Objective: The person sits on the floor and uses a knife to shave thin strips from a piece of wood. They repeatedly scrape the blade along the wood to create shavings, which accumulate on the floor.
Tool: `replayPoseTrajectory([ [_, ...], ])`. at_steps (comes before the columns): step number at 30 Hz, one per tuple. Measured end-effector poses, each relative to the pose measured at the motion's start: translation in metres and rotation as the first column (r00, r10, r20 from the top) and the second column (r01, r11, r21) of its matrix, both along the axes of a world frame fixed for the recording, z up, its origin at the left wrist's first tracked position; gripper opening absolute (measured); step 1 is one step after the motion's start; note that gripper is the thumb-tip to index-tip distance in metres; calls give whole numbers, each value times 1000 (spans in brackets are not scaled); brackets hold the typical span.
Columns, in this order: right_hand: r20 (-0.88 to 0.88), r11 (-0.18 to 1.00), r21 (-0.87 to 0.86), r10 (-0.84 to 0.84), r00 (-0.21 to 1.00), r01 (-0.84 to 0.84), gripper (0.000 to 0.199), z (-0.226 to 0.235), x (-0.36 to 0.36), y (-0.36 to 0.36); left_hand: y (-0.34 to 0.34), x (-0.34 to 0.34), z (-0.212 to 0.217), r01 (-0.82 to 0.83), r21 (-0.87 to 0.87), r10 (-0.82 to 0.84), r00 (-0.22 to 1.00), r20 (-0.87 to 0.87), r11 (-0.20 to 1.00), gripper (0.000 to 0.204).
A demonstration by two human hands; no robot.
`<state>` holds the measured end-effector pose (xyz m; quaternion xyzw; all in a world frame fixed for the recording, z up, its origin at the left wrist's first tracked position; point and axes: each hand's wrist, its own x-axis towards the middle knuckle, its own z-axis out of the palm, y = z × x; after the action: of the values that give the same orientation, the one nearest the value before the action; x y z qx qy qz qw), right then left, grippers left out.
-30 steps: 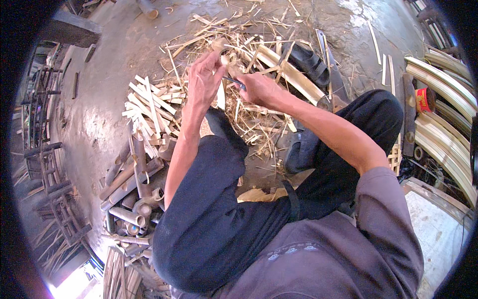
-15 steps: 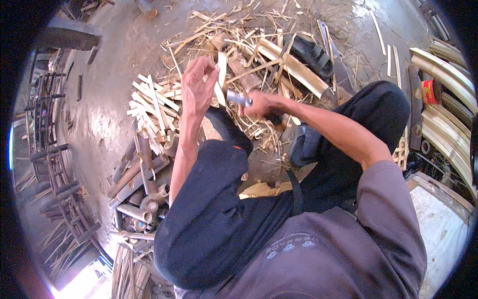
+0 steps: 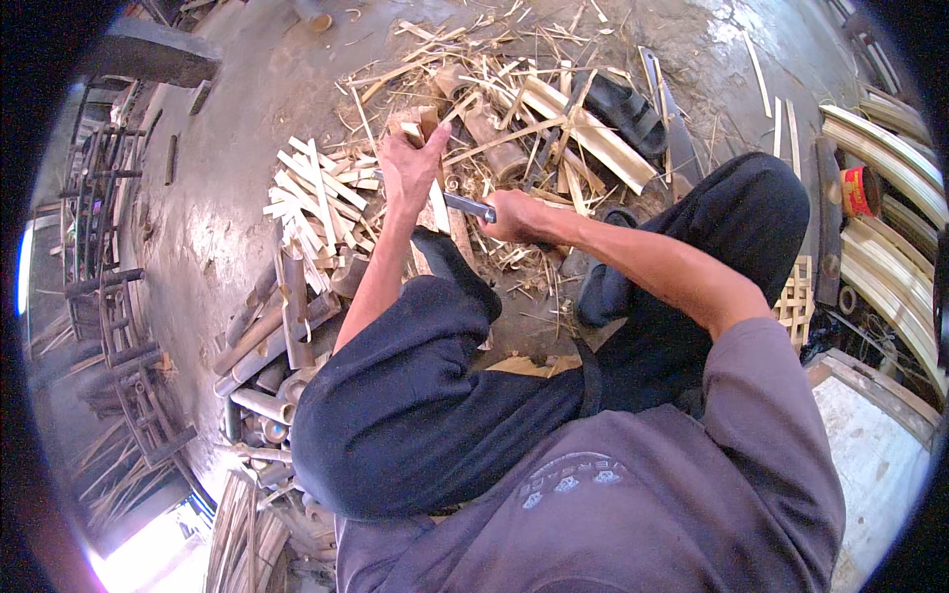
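My left hand (image 3: 405,173) is closed around a short piece of bamboo (image 3: 427,121), whose brown end sticks up past the thumb. In my right hand (image 3: 522,216) is a knife, its fist wrapped round the handle. The grey metal blade (image 3: 469,206) points left, close under my left hand and across a pale bamboo strip (image 3: 438,210). Fingers hide part of both the bamboo and the handle. Beside my left hand lies a heap of short, pale split bamboo strips (image 3: 314,188).
Shavings and bamboo offcuts (image 3: 494,148) litter the floor ahead, with a black sandal (image 3: 621,111) and a saw (image 3: 675,133) among them. Cut bamboo tubes (image 3: 262,341) are piled at left. Long split bamboo (image 3: 890,287) and a red can (image 3: 859,191) stand at right.
My left hand has turned and tilted, and the brown bamboo end now shows above it. The knife has come slightly down and left, with its blade flatter beneath the left hand.
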<state>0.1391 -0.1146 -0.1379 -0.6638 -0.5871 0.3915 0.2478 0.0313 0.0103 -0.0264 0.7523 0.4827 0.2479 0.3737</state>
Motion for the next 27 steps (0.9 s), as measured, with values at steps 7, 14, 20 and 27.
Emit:
replayPoseTrajectory([
  [7,-192,975,-203,46,980,-86,27,3,-5,-6,10,-8,-22,-35,59,32,998,55,998,35],
  [14,146,990,36,126,981,-133,28,-15,-22,-25,7,-31,-9,-215,68,193,949,249,974,24],
  [20,44,953,-155,269,962,-259,28,-33,-30,-36,-9,-38,-1,-197,33,186,958,220,980,22],
  [27,431,924,-191,383,817,-332,21,-18,-3,-41,-26,-55,-19,-360,62,321,887,332,931,22],
])
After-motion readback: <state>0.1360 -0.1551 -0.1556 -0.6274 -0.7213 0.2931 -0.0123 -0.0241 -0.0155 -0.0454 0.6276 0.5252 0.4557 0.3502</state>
